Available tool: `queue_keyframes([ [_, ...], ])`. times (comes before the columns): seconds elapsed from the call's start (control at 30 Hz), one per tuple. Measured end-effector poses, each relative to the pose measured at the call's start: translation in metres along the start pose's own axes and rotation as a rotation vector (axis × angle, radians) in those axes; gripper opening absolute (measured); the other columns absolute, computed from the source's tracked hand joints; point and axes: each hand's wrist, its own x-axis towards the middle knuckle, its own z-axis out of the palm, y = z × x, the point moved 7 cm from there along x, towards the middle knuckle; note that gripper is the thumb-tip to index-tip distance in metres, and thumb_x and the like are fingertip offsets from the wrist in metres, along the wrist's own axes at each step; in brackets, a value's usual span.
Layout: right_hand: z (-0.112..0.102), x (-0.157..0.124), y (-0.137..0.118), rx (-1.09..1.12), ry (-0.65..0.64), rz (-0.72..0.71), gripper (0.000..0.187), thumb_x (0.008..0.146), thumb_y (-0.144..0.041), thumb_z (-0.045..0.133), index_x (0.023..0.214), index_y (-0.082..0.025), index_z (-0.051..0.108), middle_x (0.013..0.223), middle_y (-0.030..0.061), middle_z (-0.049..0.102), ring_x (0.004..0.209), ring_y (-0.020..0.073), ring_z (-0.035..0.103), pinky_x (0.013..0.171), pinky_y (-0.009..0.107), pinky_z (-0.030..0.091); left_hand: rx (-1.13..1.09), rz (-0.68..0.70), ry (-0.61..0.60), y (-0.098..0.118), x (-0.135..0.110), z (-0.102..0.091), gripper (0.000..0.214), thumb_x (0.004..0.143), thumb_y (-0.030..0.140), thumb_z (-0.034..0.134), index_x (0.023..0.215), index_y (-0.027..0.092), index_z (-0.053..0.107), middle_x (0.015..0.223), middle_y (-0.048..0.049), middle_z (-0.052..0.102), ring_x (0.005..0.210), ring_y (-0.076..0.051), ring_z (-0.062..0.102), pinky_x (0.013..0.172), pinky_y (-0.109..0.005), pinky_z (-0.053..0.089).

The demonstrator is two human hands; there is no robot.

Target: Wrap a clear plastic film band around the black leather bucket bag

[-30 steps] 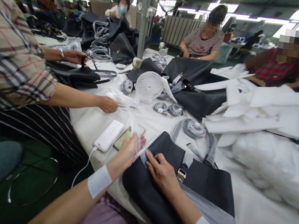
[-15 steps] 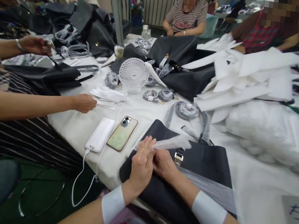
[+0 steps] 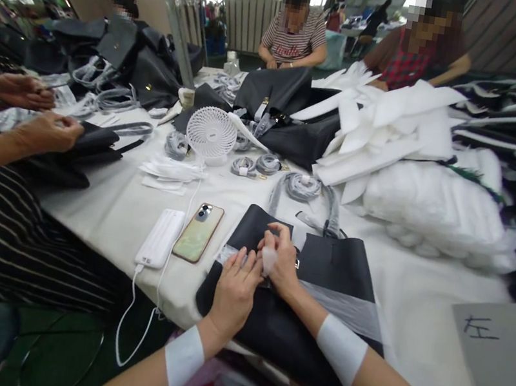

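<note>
A black handbag point(image 3: 334, 270) lies flat on the white table point(image 3: 418, 296) in front of me. My left hand point(image 3: 235, 290) rests on its near left part with fingers curled, pressing a strip of clear plastic film point(image 3: 228, 255) against the bag. My right hand point(image 3: 279, 258) is closed in a pinch on the same film, bunched white at its fingertips, just beside the bag's strap buckle. A band of clear film point(image 3: 348, 304) crosses the bag to the right. White sleeve cuffs cover both of my wrists.
A phone point(image 3: 199, 231) and a white power bank point(image 3: 161, 238) with its cable lie left of the bag. Beyond them stand a small white fan point(image 3: 211, 135), wrapped strap coils point(image 3: 302, 186), white foam sheets point(image 3: 395, 130) and more black bags. A co-worker's hands point(image 3: 47, 130) work at left; others sit opposite.
My hands came down onto the bag with the film, which went from held up and stretched out to bunched against the bag. The co-worker's hand at left drew back from the white strips.
</note>
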Motion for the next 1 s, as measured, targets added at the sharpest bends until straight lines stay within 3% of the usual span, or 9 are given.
queue_keyframes([
  [0.13,-0.019,0.006,-0.008,0.031,0.111,0.016,0.041,0.091,-0.051,0.040,0.114,-0.017,0.047,0.072,0.0003,0.061,0.057,0.0148,0.061,0.055,0.027,0.050,0.039,0.027,-0.016,0.006,-0.001,0.000,0.034,0.095,0.018,0.048,0.129,0.014,0.056,0.135,-0.0117,0.056,0.137,-0.031,0.037,0.110,-0.052,0.039],
  [0.23,-0.049,0.008,-0.019,0.031,0.163,0.020,0.048,0.090,-0.058,0.038,0.110,-0.017,0.052,0.077,0.0034,0.063,0.063,0.0158,0.063,0.055,0.026,0.051,0.037,0.031,-0.007,0.006,-0.001,-0.001,0.034,0.096,0.018,0.048,0.129,0.016,0.056,0.134,-0.0115,0.057,0.136,-0.032,0.037,0.109,-0.053,0.040],
  [0.33,-0.076,0.001,-0.022,0.076,0.061,0.152,0.064,0.086,-0.073,0.034,0.095,-0.016,0.059,0.074,0.0069,0.064,0.061,0.0170,0.062,0.051,0.025,0.048,0.037,0.046,-0.002,0.007,-0.001,-0.003,0.035,0.096,0.020,0.047,0.130,0.016,0.055,0.135,-0.0112,0.056,0.136,-0.032,0.038,0.108,-0.054,0.040],
  [0.43,-0.090,-0.018,-0.027,0.062,-0.099,0.267,0.072,0.081,-0.082,0.032,0.091,-0.016,0.060,0.068,0.0068,0.065,0.057,0.0177,0.061,0.046,0.026,0.045,0.036,0.054,-0.001,0.008,-0.001,-0.004,0.035,0.097,0.021,0.047,0.130,0.016,0.055,0.135,-0.0109,0.056,0.135,-0.032,0.039,0.108,-0.052,0.040],
  [0.5,-0.096,-0.031,-0.038,-0.089,-0.142,0.208,0.064,0.080,-0.078,0.042,0.090,-0.018,0.061,0.068,0.0047,0.065,0.060,0.0180,0.062,0.051,0.027,0.046,0.036,0.059,-0.001,0.008,-0.001,-0.004,0.035,0.097,0.022,0.047,0.130,0.016,0.055,0.135,-0.0107,0.056,0.135,-0.032,0.040,0.108,-0.052,0.040],
  [0.63,-0.111,-0.050,-0.052,-0.395,-0.062,0.097,0.044,0.078,-0.063,0.057,0.084,-0.020,0.061,0.069,0.0018,0.066,0.065,0.0175,0.061,0.063,0.030,0.046,0.047,0.055,0.010,0.008,-0.001,-0.006,0.035,0.097,0.022,0.047,0.130,0.014,0.055,0.135,-0.0111,0.057,0.134,-0.032,0.041,0.109,-0.051,0.039],
  [0.83,-0.113,-0.066,-0.046,-0.506,-0.174,0.054,0.025,0.078,-0.045,0.061,0.076,-0.021,0.065,0.069,0.0010,0.067,0.063,0.0173,0.061,0.061,0.029,0.044,0.032,0.064,0.004,0.008,-0.003,-0.005,0.035,0.098,0.023,0.044,0.130,0.014,0.055,0.136,-0.0117,0.055,0.135,-0.031,0.040,0.109,-0.050,0.039],
  [1.0,-0.103,-0.070,-0.038,-0.561,-0.165,0.023,0.015,0.077,-0.035,0.063,0.072,-0.022,0.067,0.070,0.0007,0.066,0.064,0.0171,0.060,0.062,0.029,0.043,0.033,0.064,-0.006,0.007,-0.004,-0.004,0.035,0.098,0.025,0.043,0.130,0.015,0.055,0.136,-0.0118,0.055,0.134,-0.031,0.041,0.109,-0.050,0.038],
])
